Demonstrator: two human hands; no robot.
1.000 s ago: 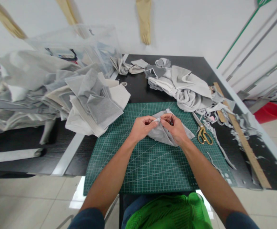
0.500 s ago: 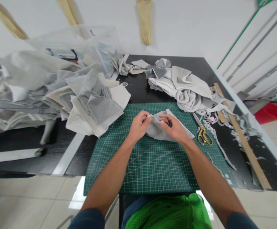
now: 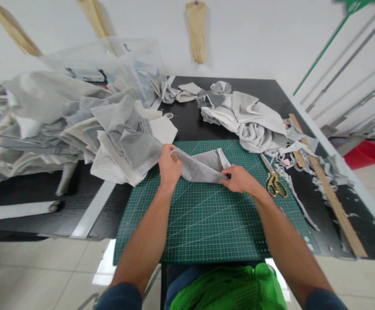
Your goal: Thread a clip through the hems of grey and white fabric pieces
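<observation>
A piece of grey fabric (image 3: pixel 203 168) is stretched between my two hands above the green cutting mat (image 3: pixel 207 228). My left hand (image 3: pixel 170 168) is closed on its left end, beside the stacked fabric pieces. At the lower right corner, my right hand (image 3: pixel 237 177) pinches the cloth, its thumb and fingers together. The fabric's far edge has a pale folded strip near the right. Gold-handled scissors (image 3: pixel 276 185) lie on the mat to the right of my right hand.
A large heap of grey and cream fabric (image 3: pixel 123 137) covers the left, before a clear plastic bin (image 3: pixel 142 60). More bundled cloth (image 3: pixel 255 120) lies at the back right. A wooden ruler (image 3: pixel 332 202) and scraps lie right; a red bucket (image 3: pixel 366 154) stands beyond the table.
My hands have moved apart, the left one leftward and the right one slightly rightward and down. The grey fabric, bunched before, is now drawn out between them.
</observation>
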